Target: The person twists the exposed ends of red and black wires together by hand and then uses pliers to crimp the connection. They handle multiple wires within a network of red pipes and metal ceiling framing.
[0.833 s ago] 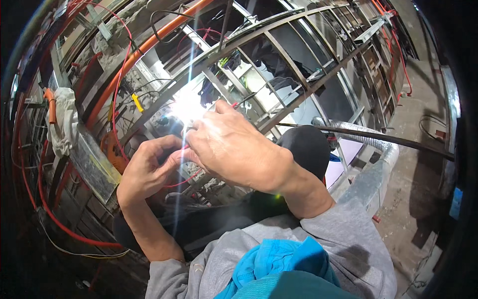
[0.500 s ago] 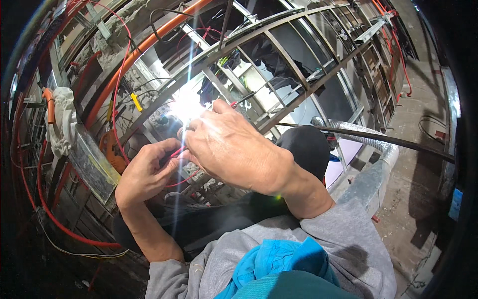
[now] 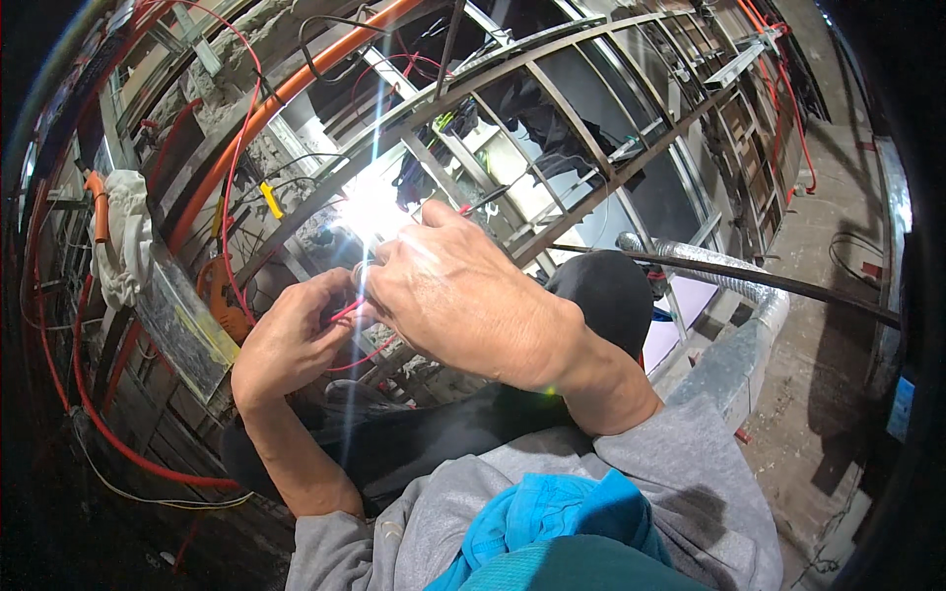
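Head view: the left hand [image 3: 293, 340] is pinched together at thumb and fingertips, clamped on a thin red plastic-coated wire [image 3: 345, 311]. This wire lies in the narrow gap between the two hands, just beside the curled fingers of the right hand [image 3: 468, 300]. The right hand's fingers are bent inward and partly hidden by glare; whether they grip anything cannot be told. A small red-and-black slender piece [image 3: 464, 209] shows just beyond its knuckles.

Limits of the working space are noted as follows. On the far side, an intense white light [image 3: 372, 207] sits next to the right hand's fingertips and washes out the nearby detail. Beyond it, a ladder-like grey steel frame [image 3: 611, 185] crosses diagonally, with openings between its crossbars. On the left, a flat grey metal strip with a yellow-smeared edge [image 3: 192, 330] ends close to the left wrist; a crumpled white cloth [image 3: 123, 236] hangs over its upper end. A thick orange pipe [image 3: 296, 91] runs at upper left, apart from both hands. On the right, a black-clad knee [image 3: 603, 300] stands near the right wrist; past it lie a silver corrugated duct [image 3: 705, 258] and a strip of grey concrete floor [image 3: 813, 236]
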Demonstrator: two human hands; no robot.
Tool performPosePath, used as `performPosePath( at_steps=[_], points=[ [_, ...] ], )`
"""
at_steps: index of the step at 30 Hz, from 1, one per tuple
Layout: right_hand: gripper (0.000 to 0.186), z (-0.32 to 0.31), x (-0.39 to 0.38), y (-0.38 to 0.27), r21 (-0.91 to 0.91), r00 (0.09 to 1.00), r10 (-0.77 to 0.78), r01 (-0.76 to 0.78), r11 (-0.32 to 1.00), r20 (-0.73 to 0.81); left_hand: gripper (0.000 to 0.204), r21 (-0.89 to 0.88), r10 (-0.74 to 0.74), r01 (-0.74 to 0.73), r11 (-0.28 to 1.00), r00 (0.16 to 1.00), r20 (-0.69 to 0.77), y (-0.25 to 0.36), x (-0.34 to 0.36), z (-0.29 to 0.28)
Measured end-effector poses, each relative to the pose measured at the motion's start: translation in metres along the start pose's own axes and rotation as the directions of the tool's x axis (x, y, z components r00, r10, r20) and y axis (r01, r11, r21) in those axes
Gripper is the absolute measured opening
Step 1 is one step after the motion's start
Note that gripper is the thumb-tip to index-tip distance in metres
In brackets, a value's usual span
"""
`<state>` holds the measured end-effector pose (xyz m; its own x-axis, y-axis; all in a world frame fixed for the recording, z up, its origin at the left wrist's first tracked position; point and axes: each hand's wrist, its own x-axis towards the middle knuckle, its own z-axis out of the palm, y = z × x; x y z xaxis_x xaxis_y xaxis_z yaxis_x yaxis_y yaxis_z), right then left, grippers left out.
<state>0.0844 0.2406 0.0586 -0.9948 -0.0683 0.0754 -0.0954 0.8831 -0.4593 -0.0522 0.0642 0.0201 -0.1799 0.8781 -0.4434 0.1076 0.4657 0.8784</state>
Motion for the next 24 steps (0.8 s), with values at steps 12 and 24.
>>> performPosePath(
  at_steps=[12,24],
  points=[
    [0.011,0.005,-0.004,0.004,0.067,0.999,0.01,-0.007,0.998,-0.052,0.03,0.096,-0.011,0.01,0.995,1.0,0.009,-0.002,0.003,-0.002],
    [0.016,0.008,-0.006,0.004,0.079,0.984,-0.024,0.039,0.996,-0.177,0.043,0.129,-0.144,0.157,0.979,0.984,-0.106,-0.01,-0.002,-0.001]
  ],
)
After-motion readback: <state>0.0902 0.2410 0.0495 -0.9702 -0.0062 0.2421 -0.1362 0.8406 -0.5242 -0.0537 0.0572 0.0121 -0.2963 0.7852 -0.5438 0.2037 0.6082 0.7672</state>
